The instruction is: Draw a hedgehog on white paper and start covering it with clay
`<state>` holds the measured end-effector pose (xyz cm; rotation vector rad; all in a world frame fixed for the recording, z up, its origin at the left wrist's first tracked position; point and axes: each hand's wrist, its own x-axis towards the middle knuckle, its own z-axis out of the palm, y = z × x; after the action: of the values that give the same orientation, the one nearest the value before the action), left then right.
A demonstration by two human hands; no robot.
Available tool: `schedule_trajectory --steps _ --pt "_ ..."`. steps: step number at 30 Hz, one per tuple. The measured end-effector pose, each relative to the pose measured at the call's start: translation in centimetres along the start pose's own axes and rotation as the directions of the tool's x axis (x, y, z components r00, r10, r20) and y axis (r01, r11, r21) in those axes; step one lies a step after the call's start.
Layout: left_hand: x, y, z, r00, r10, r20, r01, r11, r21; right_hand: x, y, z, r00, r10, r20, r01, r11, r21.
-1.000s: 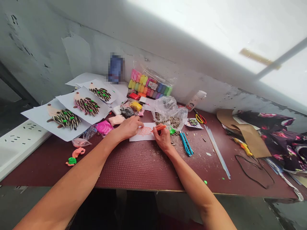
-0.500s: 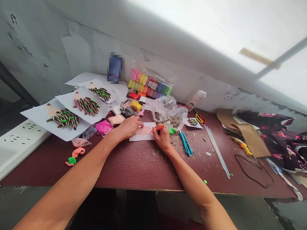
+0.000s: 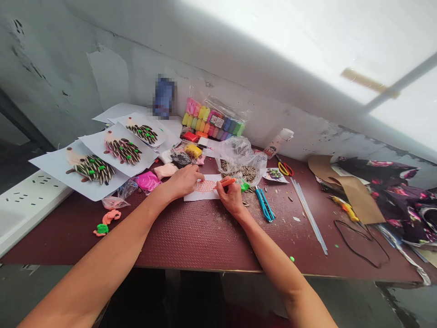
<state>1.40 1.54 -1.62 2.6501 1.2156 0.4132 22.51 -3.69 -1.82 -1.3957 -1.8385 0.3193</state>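
Note:
A small white sheet of paper (image 3: 194,196) lies on the table, bearing an orange oval outline filled with short marks. My left hand (image 3: 186,181) rests on its upper left part, fingers bent and slightly apart, touching the paper. In a writing grip, my right hand (image 3: 229,196) is closed around an orange pen (image 3: 228,182), its tip at the drawing's right side. Right of that hand lies a teal utility knife (image 3: 265,205). Behind it, sunflower seeds (image 3: 248,173) spill beside a crumpled clear plastic bag (image 3: 235,152).
Hedgehog pictures (image 3: 119,155) made with seeds overlap at the left, near a white power strip (image 3: 23,200). Packs of coloured clay (image 3: 215,120) lean on the wall. Scissors (image 3: 285,168), clear glue sticks (image 3: 309,216) and a yellow glue gun (image 3: 346,208) lie rightward.
Both hands stay in nearly the same place, with the pen tip barely shifted over the drawing. A small green speck by the clear sticks now appears slightly farther right.

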Motion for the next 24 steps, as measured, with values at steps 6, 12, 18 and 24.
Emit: schedule_trajectory --steps 6,12,18,24 --pt "-0.02 -0.01 -0.08 1.0 0.004 0.0 -0.004 1.0 -0.01 -0.01 0.1 0.01 1.0 -0.021 0.022 0.022 1.0 -0.021" --pt "0.03 0.3 -0.23 1.0 -0.018 0.011 0.018 1.0 -0.008 0.01 0.03 0.0 0.999 -0.02 0.032 0.022 0.999 -0.04" --pt "-0.01 0.39 -0.19 1.0 -0.018 0.006 0.017 1.0 0.013 0.04 -0.05 -0.01 1.0 -0.003 0.021 0.005 0.999 -0.053" --pt "-0.04 0.38 -0.19 1.0 -0.014 0.011 0.014 1.0 0.026 -0.08 -0.14 -0.16 1.0 0.002 0.029 -0.003 1.0 0.013"
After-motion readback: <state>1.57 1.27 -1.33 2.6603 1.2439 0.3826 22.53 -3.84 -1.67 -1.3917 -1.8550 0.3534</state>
